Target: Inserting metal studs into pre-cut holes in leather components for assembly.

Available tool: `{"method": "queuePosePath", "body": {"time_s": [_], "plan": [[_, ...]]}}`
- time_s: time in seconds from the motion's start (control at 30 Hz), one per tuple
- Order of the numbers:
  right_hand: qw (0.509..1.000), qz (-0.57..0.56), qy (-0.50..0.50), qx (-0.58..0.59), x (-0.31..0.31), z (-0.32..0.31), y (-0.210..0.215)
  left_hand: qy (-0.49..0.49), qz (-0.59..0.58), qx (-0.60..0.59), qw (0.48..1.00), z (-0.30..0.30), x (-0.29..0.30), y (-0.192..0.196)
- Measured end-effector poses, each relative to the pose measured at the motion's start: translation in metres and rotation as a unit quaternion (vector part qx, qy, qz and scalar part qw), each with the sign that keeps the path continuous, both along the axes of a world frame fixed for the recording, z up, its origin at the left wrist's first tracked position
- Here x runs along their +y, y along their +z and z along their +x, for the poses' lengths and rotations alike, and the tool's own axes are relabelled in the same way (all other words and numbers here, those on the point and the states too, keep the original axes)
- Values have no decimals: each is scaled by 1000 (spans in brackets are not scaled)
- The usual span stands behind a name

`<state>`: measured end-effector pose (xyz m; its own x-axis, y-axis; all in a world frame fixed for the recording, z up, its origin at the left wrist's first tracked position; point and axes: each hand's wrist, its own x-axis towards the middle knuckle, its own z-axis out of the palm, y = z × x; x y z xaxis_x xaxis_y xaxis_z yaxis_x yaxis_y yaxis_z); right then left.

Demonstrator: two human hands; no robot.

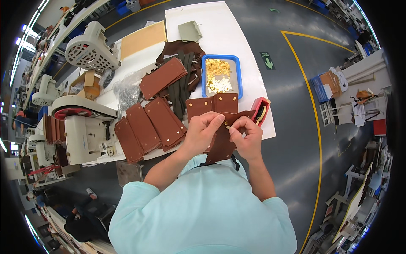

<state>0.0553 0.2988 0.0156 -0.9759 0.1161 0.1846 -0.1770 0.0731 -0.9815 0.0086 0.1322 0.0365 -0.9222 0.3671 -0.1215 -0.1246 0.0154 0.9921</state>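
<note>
Apparently light, bendy stuff: brown leather piece (220, 146) held up at the near edge of the worktop (249, 67). Left hand (202, 132) pinches its upper edge, thumb against forefinger. Right hand (247, 137): fingers pressed together on a small pale scrap (228, 127) beside the gold stud (226, 123). Should grip well; may crease. Best hold: flat edges, clear of the stud.

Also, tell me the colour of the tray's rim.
The tray's rim is blue, best seen in the head view.
</note>
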Motion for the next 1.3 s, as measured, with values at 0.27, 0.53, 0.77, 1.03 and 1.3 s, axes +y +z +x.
{"method": "queuePosePath", "body": {"time_s": [0.27, 0.53, 0.77, 1.03, 1.3], "plan": [[989, -104, 3, -107, -4, -2, 6, 6, 53, -1, 999, -1, 1, -6], [985, -119, -2, -125, -4, -3, 6, 1, 48, 31, 998, 1, 3, -2], [983, -131, -5, -126, -4, -3, 4, -1, 38, 39, 999, 1, 3, 0], [981, -141, -7, -132, -5, -4, 3, -21, 32, 38, 999, 0, 0, -6], [981, -137, -6, -135, -5, -4, 3, -25, 43, 27, 998, 0, -1, -7]]}}
